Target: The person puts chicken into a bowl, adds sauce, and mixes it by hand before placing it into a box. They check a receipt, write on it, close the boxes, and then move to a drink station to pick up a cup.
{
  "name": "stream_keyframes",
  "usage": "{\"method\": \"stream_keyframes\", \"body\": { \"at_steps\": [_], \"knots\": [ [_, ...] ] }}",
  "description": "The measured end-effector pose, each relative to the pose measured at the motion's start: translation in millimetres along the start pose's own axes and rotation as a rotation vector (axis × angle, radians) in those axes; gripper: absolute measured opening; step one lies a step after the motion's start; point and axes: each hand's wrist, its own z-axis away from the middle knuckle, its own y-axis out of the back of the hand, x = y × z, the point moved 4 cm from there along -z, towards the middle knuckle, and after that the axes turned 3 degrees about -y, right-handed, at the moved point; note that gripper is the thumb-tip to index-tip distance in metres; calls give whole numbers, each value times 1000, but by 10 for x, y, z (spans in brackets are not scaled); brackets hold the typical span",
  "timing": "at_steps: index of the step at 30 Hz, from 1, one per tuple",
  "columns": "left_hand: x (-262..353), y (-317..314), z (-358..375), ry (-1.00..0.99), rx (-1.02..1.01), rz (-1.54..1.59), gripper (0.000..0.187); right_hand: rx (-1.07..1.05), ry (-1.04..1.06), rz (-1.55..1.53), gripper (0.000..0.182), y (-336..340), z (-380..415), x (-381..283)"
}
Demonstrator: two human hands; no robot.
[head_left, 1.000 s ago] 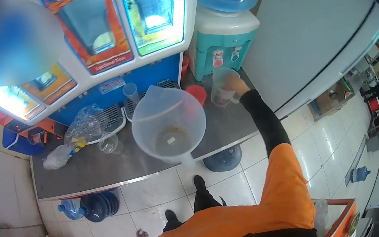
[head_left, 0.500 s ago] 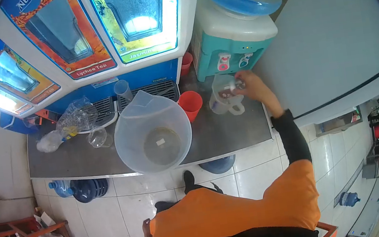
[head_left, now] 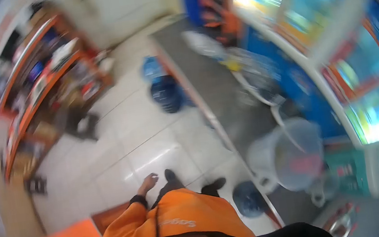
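My left hand hangs low beside my orange apron, over the tiled floor. Its fingers are loosely apart with nothing seen in them. At the lower right edge, my right hand is closed around a small clear, shiny container; blur hides its details. Close to that hand, a clear mug stands on the metal counter. Beside the mug is a large translucent pitcher, through which something red shows.
Crumpled clear plastic lies along the counter by the lit drink dispenser. A teal water dispenser stands past the pitcher. Blue water bottles are on the floor, and a cluttered orange shelf stands at the left.
My view has swung left, bringing the shelf and floor into sight and blurring the picture. My left hand shows more fully. My right hand has left the mug with the small container.
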Motion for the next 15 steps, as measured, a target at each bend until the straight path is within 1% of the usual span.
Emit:
{"method": "stream_keyframes", "body": {
  "at_steps": [1,3,5,6,7,9,10,11,12,13,14,15],
  "knots": [
    [-250,50,-52,49,34,33,30,-11,-39,41,54,-281,121,235],
    [-687,144,-76,16,135,-2,31,-50,-143,83,55,-872,384,808],
    [-746,412,89,164,186,321,33,-147,-255,105,56,-1554,735,1383],
    [-797,575,161,173,234,368,31,-209,-306,111,56,-1921,922,1670],
    [-886,721,183,129,312,503,31,-245,-357,106,57,-2226,1007,1919],
    [-1395,1027,180,26,459,739,29,-266,-445,80,58,-3062,1428,2584],
    [-1493,1258,251,8,505,766,28,-297,-388,73,55,-3485,1765,2924],
    [-1712,1450,341,28,539,729,28,-559,-488,110,52,-3850,2228,3334],
    [-1916,1665,407,44,568,708,28,-808,-528,210,52,-4089,2732,3793],
    [-2116,1961,408,56,604,677,28,-1111,-829,85,51,-4324,3336,4217],
    [-2229,2289,540,134,724,554,28,-936,-876,19,48,-4655,3920,4438],
    [-2366,2598,637,126,809,581,28,-748,-950,80,43,-4932,4192,4782]
  ]
}}
